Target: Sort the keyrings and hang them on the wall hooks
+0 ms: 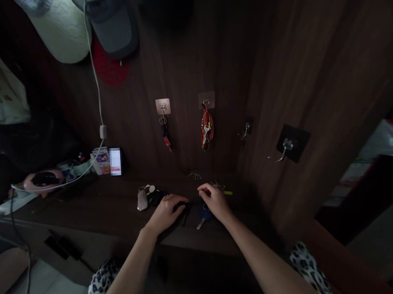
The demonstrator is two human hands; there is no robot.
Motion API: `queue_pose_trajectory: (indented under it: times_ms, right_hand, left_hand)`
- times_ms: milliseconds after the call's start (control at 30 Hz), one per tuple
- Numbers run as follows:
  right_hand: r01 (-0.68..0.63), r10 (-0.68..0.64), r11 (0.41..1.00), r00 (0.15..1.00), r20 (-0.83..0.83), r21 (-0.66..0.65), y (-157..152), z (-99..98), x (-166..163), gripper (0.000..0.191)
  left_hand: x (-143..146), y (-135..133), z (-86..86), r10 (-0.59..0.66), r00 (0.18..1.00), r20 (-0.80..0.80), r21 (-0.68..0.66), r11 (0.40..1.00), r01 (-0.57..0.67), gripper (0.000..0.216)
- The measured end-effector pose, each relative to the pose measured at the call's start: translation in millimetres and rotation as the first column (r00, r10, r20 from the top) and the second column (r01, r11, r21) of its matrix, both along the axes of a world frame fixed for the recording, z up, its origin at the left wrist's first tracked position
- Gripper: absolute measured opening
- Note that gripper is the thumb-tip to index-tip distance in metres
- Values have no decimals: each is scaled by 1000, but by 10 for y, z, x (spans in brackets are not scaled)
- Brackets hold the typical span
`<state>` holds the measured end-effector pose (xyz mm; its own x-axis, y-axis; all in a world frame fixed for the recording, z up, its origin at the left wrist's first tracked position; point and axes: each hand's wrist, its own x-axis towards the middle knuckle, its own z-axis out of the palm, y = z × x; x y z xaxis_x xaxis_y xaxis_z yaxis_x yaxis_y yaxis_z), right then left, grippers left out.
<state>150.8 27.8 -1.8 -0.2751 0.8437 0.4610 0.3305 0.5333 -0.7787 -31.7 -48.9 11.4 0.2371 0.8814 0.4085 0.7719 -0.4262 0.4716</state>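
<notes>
My left hand (170, 211) is over the dark wooden shelf, its thumb and fingers closed around a bunch of dark keys (185, 215). A small metal ring or clip shows at the fingertips. To the right, my right hand (216, 202) has its thumb and fingers drawn together in a pinch; what is between them is too small to make out. Beside its palm a blue-headed key (204, 216) with a ring points down toward the shelf front. Partly behind the right hand is a yellow-green key tag (227, 192). Left of the left hand sits a silver key fob (142, 199).
Several small keys (195, 175) lie by the back panel. Keys with a red tag (167, 140) and a red-yellow corded bunch (207, 128) hang from wall hooks. A bare hook (285, 146) is at right. A lit phone (115, 161), small boxes and white cable (96, 82) are left.
</notes>
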Motion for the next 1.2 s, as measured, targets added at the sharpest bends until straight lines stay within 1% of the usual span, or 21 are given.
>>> queue_pose_trajectory:
  times_ms: [100, 200, 267, 333, 500, 767, 1000, 1200]
  right_hand:
    - [-20, 5, 997, 982, 188, 76, -35, 1, -16, 16]
    - [-81, 34, 989, 938, 344, 121, -81, 12, -29, 23]
    - [-118, 65, 987, 918, 392, 113, -108, 30, -33, 26]
    - [-132, 80, 986, 913, 400, 104, -124, 49, -35, 24]
    - [-144, 108, 986, 941, 322, 89, -112, 49, -34, 15]
    - [-42, 34, 995, 996, 82, 93, -12, -10, 1, 14]
    - [-1, 11, 987, 998, -64, 160, -5, 12, 19, 17]
    - [14, 7, 991, 987, -158, 130, -58, 75, 13, 19]
  left_hand:
    - [-12, 6, -14, -37, 999, 23, 7, 999, 37, 24]
    - [-22, 20, -38, -61, 998, 26, 24, 998, 60, 23]
    - [-23, 29, -49, -64, 997, 34, 31, 997, 63, 22]
    - [-23, 35, -54, -63, 997, 50, 28, 998, 62, 23]
    - [-30, 38, -59, -57, 994, 90, 2, 998, 57, 26]
    - [-39, 54, -96, 0, 996, 93, -8, 1000, 0, 31]
    - [-18, 43, -82, 41, 994, 97, -4, 999, -41, 29]
    - [10, 20, -43, 54, 991, 120, 2, 998, -55, 29]
